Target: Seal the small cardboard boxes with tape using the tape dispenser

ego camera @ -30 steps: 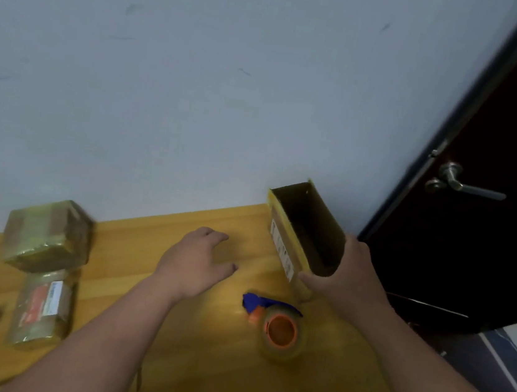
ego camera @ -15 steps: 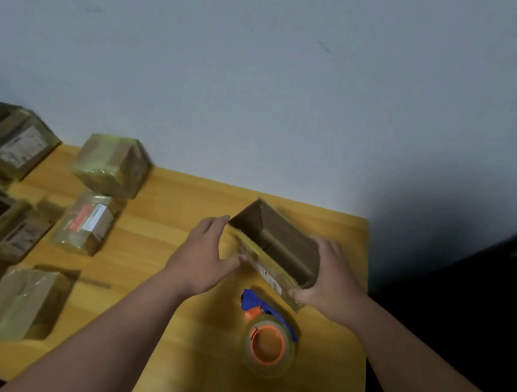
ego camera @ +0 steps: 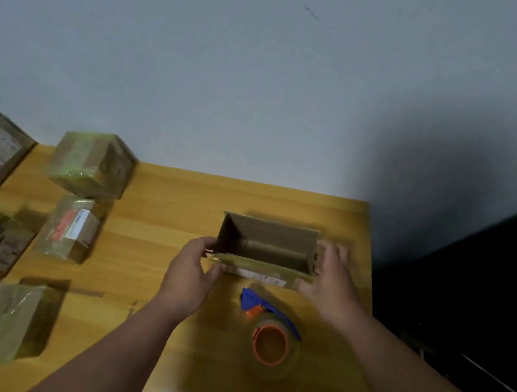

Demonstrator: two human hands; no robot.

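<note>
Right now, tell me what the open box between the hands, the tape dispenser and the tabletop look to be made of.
Open brown box: matte corrugated cardboard, going by the dull inner walls and fold crease; glossy tape along its near edge.
Blue and orange tape dispenser: probably smooth plastic, loaded with a shiny, clear tape roll.
Yellow tabletop: wood or wood-look laminate, with straight grain lines and a light sheen.

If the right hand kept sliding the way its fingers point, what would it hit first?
Probably nothing on the table: the right hand points along the open box's right end toward the wall. Depth is unclear.
</note>
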